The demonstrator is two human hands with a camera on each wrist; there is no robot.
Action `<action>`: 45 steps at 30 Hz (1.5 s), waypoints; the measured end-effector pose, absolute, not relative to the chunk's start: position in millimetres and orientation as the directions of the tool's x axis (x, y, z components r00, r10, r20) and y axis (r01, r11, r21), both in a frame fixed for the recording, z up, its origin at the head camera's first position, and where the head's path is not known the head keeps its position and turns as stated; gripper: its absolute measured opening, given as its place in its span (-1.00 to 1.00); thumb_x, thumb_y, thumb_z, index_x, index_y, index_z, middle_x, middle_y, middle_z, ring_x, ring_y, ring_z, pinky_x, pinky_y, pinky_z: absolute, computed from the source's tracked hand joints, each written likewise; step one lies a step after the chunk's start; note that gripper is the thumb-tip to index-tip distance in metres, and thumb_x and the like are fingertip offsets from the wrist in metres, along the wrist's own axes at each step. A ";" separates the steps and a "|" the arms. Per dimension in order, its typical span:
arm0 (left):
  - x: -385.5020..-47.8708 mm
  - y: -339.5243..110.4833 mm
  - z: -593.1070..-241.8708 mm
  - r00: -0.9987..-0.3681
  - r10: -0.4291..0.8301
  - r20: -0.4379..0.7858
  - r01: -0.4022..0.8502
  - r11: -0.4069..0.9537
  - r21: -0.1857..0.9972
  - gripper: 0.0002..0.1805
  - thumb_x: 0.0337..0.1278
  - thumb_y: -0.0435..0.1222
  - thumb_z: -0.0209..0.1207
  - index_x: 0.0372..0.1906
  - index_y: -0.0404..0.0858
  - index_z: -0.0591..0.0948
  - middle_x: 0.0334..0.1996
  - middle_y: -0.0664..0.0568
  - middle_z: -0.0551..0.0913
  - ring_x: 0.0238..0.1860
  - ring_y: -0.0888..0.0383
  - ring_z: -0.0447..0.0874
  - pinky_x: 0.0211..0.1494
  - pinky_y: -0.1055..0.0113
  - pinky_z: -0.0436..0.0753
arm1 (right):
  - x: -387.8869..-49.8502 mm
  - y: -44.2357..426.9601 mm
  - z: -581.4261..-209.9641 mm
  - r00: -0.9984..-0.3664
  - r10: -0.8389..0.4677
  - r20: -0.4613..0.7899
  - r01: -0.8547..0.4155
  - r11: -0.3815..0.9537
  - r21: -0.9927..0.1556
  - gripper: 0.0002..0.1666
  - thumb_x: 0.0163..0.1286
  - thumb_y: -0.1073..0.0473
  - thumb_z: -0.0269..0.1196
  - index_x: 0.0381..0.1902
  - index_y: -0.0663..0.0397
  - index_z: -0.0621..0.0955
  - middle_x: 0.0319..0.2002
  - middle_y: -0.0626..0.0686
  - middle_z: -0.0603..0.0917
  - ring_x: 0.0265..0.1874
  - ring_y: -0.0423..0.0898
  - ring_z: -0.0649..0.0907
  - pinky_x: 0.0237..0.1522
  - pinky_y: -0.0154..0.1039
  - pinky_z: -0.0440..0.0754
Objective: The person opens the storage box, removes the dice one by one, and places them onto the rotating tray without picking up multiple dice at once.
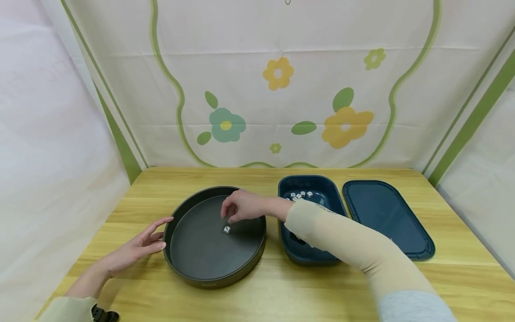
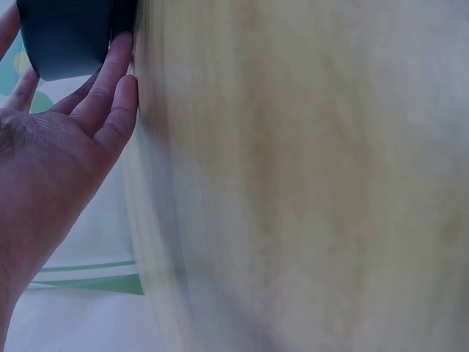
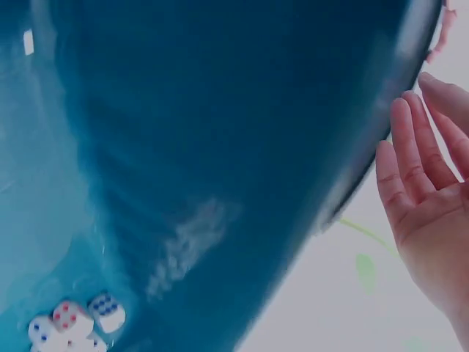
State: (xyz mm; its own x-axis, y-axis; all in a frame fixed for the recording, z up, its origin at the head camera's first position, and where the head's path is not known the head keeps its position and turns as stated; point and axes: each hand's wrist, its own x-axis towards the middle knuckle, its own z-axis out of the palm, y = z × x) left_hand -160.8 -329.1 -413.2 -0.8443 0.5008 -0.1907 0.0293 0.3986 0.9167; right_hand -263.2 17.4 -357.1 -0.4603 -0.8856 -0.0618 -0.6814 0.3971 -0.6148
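A round dark baking pan (image 1: 209, 250) stands on the wooden table. My left hand (image 1: 130, 250) touches the pan's left side, fingers spread and fairly straight along the outer wall; the left wrist view shows the same hand (image 2: 66, 139) against the dark pan (image 2: 66, 37). Over the pan is my right hand (image 1: 245, 206), fingertips pointing down, apart and holding nothing visible. One white die (image 1: 227, 229) shows inside the pan just below those fingertips. In the right wrist view the fingers of the right hand (image 3: 432, 198) look loosely extended.
Right of the pan, a dark blue rectangular container (image 1: 307, 257) holds several white dice (image 1: 298, 196), partly hidden by the right forearm. Its flat blue lid (image 1: 386, 214) lies farther right on the table (image 1: 289, 295). Flowered cloth (image 1: 249, 89) encloses the back and sides.
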 end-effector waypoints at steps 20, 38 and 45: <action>-159.8 -331.7 -413.2 -0.846 0.490 -0.209 0.008 0.405 0.914 -0.30 0.48 -0.32 -0.05 0.55 -0.03 -0.08 0.49 -0.31 -0.20 0.40 -0.41 -0.25 0.16 0.23 0.39 | -251.4 119.7 -318.3 -0.513 -0.858 0.029 -0.694 0.395 -0.603 -0.84 0.32 0.25 0.31 -0.14 0.02 0.69 -0.16 -0.05 0.67 -0.24 -0.27 0.62 -0.21 -0.28 0.58; -160.6 -330.2 -410.8 -0.834 0.519 -0.186 0.019 0.364 0.931 -0.30 0.49 -0.35 -0.07 0.55 -0.06 -0.08 0.48 -0.38 -0.21 0.39 -0.45 -0.31 0.05 0.47 0.40 | -254.3 209.6 -339.1 -0.703 -0.711 0.009 -0.565 0.551 -0.614 -0.76 0.29 0.25 0.35 -0.08 0.12 0.66 -0.12 0.05 0.66 -0.24 -0.15 0.63 -0.23 -0.21 0.61; -161.1 -329.8 -411.9 -0.834 0.517 -0.190 0.011 0.361 0.933 -0.30 0.48 -0.35 -0.07 0.55 -0.06 -0.08 0.48 -0.36 -0.22 0.39 -0.45 -0.31 0.05 0.47 0.41 | -258.8 219.6 -363.8 -0.743 -0.667 -0.050 -0.511 0.613 -0.603 -0.67 0.29 0.24 0.35 0.00 0.20 0.62 -0.01 0.07 0.61 -0.18 -0.09 0.62 -0.21 -0.21 0.58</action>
State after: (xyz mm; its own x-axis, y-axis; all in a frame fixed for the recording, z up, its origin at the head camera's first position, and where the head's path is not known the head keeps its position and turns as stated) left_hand -161.1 -329.8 -411.9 -0.8344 0.5174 -0.1901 0.0112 0.3607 0.9326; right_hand -258.8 219.6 -363.8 -0.7431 -0.6673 -0.0497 -0.5105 0.6134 -0.6026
